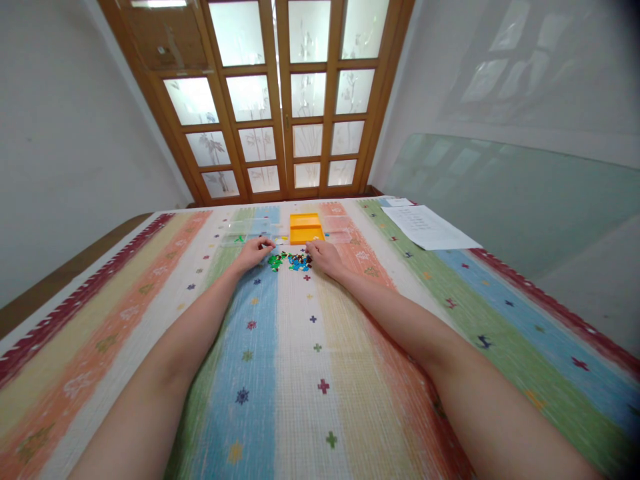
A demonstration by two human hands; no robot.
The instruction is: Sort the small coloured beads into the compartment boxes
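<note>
A brushing wrist could scatter the loose small pieces (299,261) on the cloth-covered bench (296,373). The left hand (255,253), at their nine o'clock, and the right hand (325,257), at three, have bunched fingertips; whether either grip holds anything, I cannot tell. The orange box (305,235) blocks one o'clock; paper (429,227) lies around two.

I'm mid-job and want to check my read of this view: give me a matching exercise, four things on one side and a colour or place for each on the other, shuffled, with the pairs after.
Things
1. Pile of small pieces
2. Shallow tray
3. Paper sheet
4. Left hand

Colour or place
A. White, off at the far right
B. Just left of the pile
C. Mixed green, blue and dark
D. Plain orange-yellow

Pairs: 1-C, 2-D, 3-A, 4-B
</note>
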